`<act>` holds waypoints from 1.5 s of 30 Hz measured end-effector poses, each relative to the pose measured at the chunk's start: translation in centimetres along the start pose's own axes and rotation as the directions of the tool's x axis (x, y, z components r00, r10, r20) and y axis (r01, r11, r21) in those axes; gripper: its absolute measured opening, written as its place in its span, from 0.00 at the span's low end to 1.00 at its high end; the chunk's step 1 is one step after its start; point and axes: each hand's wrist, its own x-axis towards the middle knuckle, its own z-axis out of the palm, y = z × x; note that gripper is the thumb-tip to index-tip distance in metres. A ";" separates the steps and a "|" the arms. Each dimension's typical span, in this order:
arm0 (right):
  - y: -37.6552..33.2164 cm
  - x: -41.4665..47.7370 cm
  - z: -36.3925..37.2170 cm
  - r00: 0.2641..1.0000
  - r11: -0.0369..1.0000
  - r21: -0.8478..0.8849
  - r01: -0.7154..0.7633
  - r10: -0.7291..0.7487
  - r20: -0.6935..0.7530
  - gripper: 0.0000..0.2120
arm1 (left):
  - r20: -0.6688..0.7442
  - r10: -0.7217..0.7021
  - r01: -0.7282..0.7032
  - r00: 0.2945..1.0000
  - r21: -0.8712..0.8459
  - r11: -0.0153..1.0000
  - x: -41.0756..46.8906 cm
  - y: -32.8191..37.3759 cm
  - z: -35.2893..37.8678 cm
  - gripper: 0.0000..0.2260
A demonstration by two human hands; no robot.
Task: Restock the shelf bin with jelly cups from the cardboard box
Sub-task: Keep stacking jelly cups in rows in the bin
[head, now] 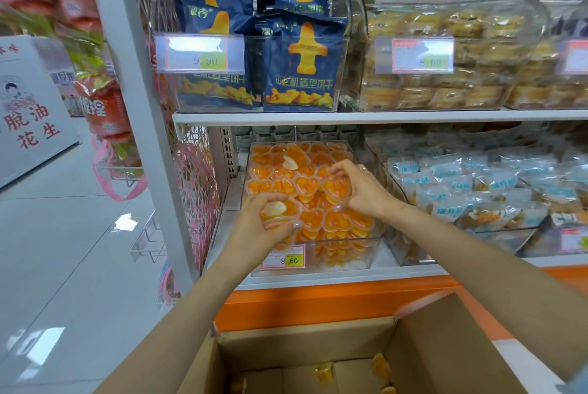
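**Both hands placing cups on heaped bin**

L hand (254,228) curls round a jelly cup (281,210) at near-left of shelf bin (337,261). R hand (362,191) pinches second cup (338,191) mid-pile. Cups prob light, slick, thin-walled: hold by rim, no squeezing. Cardboard box (445,349) nearest, few left inside.

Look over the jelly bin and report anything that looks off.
Two pale pieces stand out among the orange jelly cups in the shelf bin: the back pale cup lies tilted on top of the pile, and the front pale cup is held by the left hand. Flipped or another flavour, I cannot tell.
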 end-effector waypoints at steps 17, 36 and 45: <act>-1.0 -1.1 -2.3 0.988 0.955 -0.278 -0.103 0.130 0.081 0.22 | 0.011 -0.020 0.020 1.000 0.016 1.000 0.3 -0.2 0.1 0.18; 1.0 -1.5 0.5 0.983 0.979 -0.156 0.134 -0.151 -0.102 0.06 | 0.073 -0.052 0.059 0.996 -0.096 0.994 0.6 -0.5 0.5 0.20; 1.1 -1.9 2.2 0.908 0.944 -0.232 0.233 -0.296 -0.295 0.05 | 0.133 -0.025 0.042 0.991 -0.127 0.991 0.5 -0.3 0.4 0.21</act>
